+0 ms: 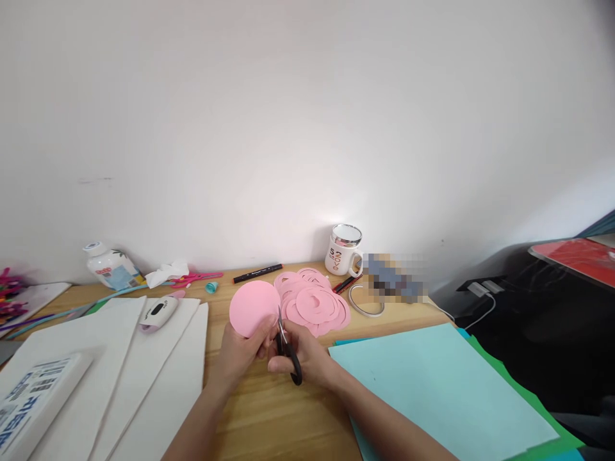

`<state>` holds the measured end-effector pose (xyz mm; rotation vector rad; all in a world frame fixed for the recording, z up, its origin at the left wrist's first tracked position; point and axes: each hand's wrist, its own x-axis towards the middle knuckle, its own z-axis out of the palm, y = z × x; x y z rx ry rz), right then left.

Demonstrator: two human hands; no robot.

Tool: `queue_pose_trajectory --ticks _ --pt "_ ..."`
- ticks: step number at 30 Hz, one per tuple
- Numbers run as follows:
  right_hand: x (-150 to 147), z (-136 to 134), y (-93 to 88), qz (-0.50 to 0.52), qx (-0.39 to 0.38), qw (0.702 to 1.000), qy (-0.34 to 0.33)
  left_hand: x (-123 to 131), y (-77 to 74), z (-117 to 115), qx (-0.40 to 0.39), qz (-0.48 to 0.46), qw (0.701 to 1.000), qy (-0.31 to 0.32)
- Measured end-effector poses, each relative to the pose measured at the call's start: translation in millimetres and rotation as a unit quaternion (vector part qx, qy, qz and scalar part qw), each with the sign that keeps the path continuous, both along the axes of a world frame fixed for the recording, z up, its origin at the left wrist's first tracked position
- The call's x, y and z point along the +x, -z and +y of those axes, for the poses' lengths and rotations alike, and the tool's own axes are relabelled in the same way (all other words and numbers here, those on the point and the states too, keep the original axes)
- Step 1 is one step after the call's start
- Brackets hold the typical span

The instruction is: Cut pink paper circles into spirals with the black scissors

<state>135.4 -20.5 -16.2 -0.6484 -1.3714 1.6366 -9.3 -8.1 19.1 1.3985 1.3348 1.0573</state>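
Over table point(283, 422): left hand point(244, 349) pinches partly hidden pink disc point(252, 307); right hand point(310, 355) grips scissors point(290, 353).

Apparently a home craft corner: wooden desk point(283, 422) against white wall point(288, 128), scissors point(293, 363), coloured paper point(442, 384), mug point(339, 257).
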Motion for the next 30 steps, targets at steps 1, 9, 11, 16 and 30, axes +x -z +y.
queue_pose_trajectory --ticks 1,9,11,16,30 --pt "-1 0 0.7 0.004 -0.001 1.000 0.006 0 0.0 0 0.002 0.001 1.000 0.000" --pt "-12 -4 3.8 0.030 -0.016 0.998 0.059 1 5.7 -2 0.014 0.015 0.999 -0.024" --pt "-13 -6 3.2 0.036 -0.024 0.997 0.067 1 6.3 -2 0.010 0.020 0.999 -0.026" --pt "-14 -8 2.2 0.042 -0.035 0.995 0.082 0 7.4 -1 0.005 0.013 1.000 -0.027" --pt "-15 -7 4.2 0.052 -0.037 0.993 0.104 0 -2.0 -2 -0.013 -0.007 1.000 -0.001"
